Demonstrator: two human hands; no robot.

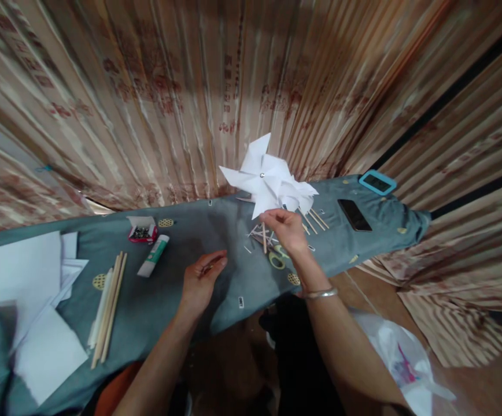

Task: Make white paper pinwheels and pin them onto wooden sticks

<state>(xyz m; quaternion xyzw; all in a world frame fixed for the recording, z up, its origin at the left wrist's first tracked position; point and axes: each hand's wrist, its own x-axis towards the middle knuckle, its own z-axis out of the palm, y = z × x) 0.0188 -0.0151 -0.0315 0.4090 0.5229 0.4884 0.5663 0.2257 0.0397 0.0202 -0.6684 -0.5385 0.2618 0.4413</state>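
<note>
My right hand (286, 230) is raised over the grey-blue cloth-covered table (216, 231), pinching the lower edge of a white paper pinwheel (263, 176) with a metal pin at its centre. More white pinwheels (299, 196) lie just behind it. My left hand (201, 280) hovers low over the cloth, fingers curled together around something small that I cannot make out. Short wooden sticks and paper scraps (263, 236) lie under my right hand, beside green-handled scissors (278, 257).
Long wooden sticks (109, 306) lie at the left next to white paper sheets (21, 277). A glue stick (153, 256) and a small box of pins (141, 230) sit nearby. Two phones (354, 214) (377, 182) rest at the right end. A curtain hangs behind.
</note>
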